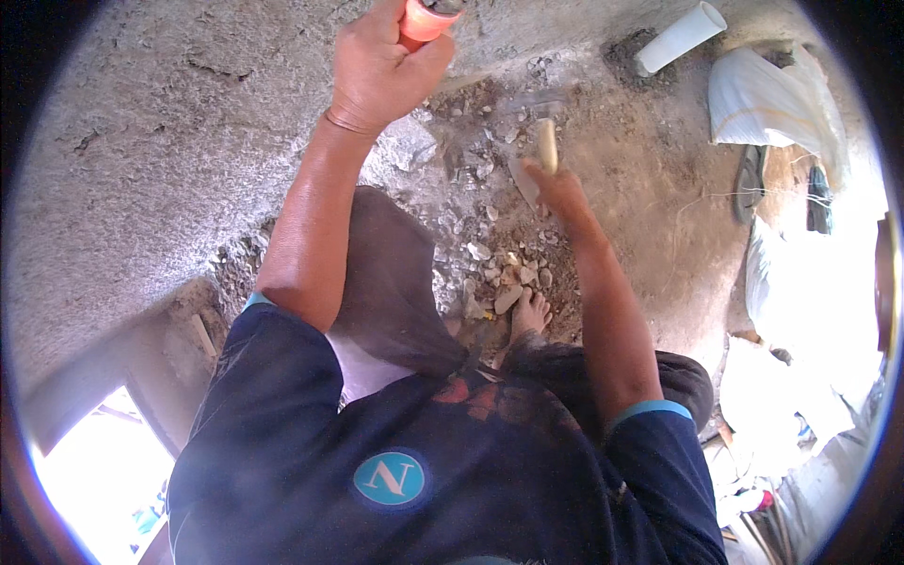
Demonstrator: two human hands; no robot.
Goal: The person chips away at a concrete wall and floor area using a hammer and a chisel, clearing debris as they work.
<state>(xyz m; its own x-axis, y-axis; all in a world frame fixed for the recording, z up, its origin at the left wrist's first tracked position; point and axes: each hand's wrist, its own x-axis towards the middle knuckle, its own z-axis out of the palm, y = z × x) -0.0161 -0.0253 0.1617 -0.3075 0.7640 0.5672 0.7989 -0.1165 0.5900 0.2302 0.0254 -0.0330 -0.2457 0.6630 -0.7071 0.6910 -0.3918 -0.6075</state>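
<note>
My left hand [388, 71] is closed round an orange grip [424, 23] with a dark top, high up by the rough wall. It looks like a chisel's hand guard, but the rest is cut off by the upper edge. Lower and to the right, my right hand [560, 193] is closed round a pale wooden handle [548, 143]. A blurred grey shape beyond the handle's far end looks like a hammer head. A flat grey piece [524, 185] shows beside that hand's fingers; I cannot tell whether it is part of the tool. Broken stones [513, 273] lie below, between my legs.
The rough grey wall [169, 141] fills the left side. A white pipe [682, 38] sticks up from the dirt floor [640, 188] at the far right. Near it are a white sack [777, 99] and a sandal [750, 184]. My bare foot [530, 315] stands beside the rubble.
</note>
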